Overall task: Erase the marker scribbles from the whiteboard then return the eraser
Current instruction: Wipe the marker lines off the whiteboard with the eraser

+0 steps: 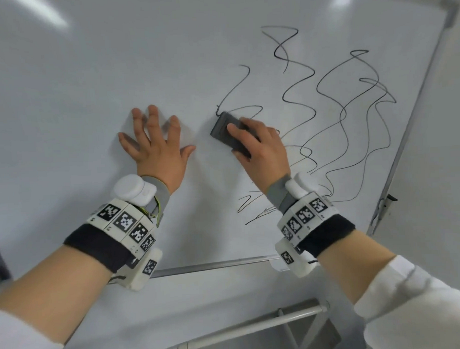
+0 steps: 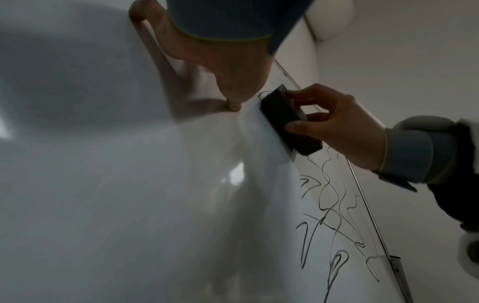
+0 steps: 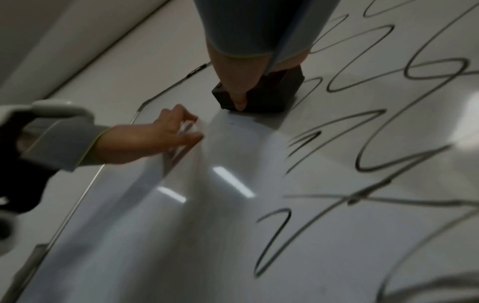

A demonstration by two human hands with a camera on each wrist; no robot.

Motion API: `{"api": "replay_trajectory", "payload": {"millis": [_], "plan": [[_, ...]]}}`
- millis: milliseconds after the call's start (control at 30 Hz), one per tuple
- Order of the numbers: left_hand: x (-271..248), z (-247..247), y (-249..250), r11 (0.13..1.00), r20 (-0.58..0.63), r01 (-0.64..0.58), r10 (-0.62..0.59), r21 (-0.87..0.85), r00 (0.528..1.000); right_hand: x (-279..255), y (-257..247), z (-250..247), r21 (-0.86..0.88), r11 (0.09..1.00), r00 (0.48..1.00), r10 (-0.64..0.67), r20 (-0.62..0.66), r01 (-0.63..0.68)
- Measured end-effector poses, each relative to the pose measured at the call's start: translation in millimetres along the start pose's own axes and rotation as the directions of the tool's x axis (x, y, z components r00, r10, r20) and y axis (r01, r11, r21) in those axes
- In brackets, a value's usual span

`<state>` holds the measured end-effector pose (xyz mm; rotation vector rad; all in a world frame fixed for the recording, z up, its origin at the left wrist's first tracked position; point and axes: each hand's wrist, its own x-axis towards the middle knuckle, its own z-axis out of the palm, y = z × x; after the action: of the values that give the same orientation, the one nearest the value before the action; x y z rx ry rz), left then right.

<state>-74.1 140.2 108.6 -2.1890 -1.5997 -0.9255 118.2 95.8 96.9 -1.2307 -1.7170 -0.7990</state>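
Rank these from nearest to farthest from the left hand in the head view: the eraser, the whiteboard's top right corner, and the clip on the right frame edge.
1. Eraser: just right of the left hand, gripped by the right hand.
2. Clip: low on the right frame edge.
3. Top right corner: far upper right.

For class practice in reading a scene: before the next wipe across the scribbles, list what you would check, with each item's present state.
1. Right hand grips the eraser: ok.
2. Eraser lies flat against the whiteboard: ok, by the left wrist view.
3. Left hand rests spread on the board, apart from the eraser: ok.
4. Scribbles gone: not ok; most remain, to the eraser's right.
5. Place to return the eraser: cannot tell.
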Motion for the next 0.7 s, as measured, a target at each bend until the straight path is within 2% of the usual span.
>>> {"api": "replay_trajectory", "payload": {"millis": [100,167,300,433,500,600,700], "plan": [[1.0,0.4,-3.3,0.999,-0.048,-0.024,0.022,-0.034,0.999,-14.8,-4.8,6.5,-0.013,0.994,0.989,-0.104,0.108,0.106],[3.3,-0.3,-5.3,0.998,-0.094,-0.045,0.041,-0.035,0.995,-6.8,-0.4,1.3,-0.019,0.995,0.988,-0.095,0.125,0.098],[6.9,-5.7,-3.1,0.999,-0.049,-0.030,0.031,0.020,0.998,31.3,14.2,-20.2,-0.021,0.998,0.998,0.057,0.002,-0.057],[7.7,-7.2,-0.4,0.999,-0.038,-0.034,0.035,0.031,0.999,58.5,17.0,-25.5,0.005,0.979,0.973,0.205,-0.104,-0.206],[8.0,-5.7,-1.3,0.999,-0.063,-0.037,0.037,0.003,0.997,56.1,2.4,-14.1,0.011,0.986,0.980,0.168,-0.104,-0.168],[12.7,-5.1,-2.2,0.996,-0.132,-0.085,0.080,-0.036,0.988,44.1,-18.5,3.6,0.005,1.000,1.000,-0.002,-0.016,0.002],[19.3,-8.5,-2.8,0.992,-0.105,-0.123,0.121,-0.018,0.987,47.9,-12.5,1.7,0.017,0.997,0.996,-0.074,0.040,0.073]]}}
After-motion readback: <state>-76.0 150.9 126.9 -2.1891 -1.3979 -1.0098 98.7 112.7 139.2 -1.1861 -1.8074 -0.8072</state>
